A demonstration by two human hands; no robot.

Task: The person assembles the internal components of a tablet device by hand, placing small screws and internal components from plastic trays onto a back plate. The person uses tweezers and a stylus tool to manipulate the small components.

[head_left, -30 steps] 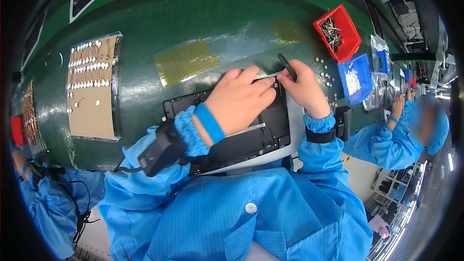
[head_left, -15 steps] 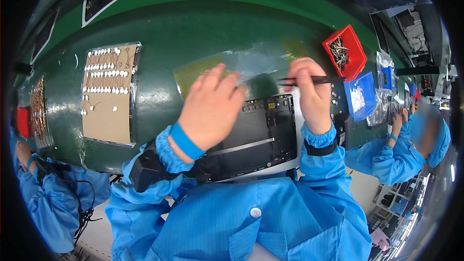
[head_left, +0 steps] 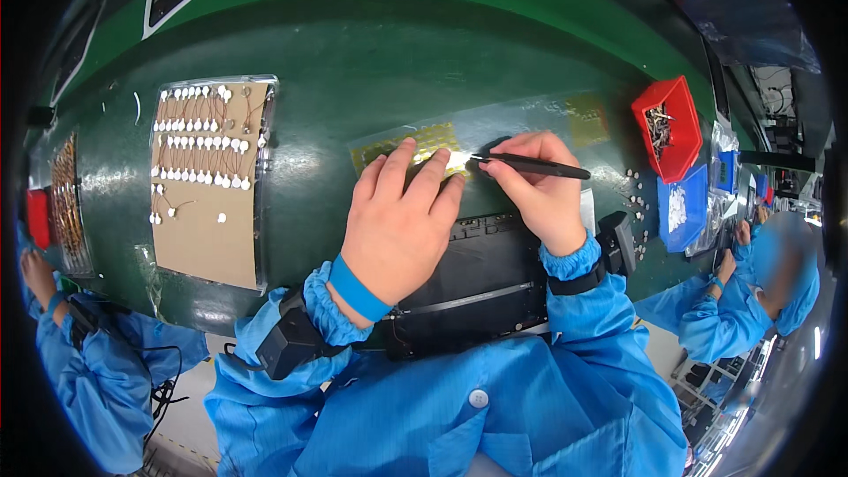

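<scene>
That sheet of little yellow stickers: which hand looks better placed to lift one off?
Probably the right hand: it grips black tweezers whose tip sits at the sticker sheet. The left hand lies flat, fingers pressing the sheet's edge.

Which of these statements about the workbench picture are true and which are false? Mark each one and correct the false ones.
1. The right hand holds black tweezers. True.
2. The left hand rests on the red bin. False: its fingers lie on the clear sheet of yellow stickers; the bin stands far to the right.
3. A tan card with white parts lies to the left of the hands. True.
4. The black tray lies beyond the sticker sheet. False: it lies nearer the person, under the wrists.
5. The bench is green. True.
</scene>
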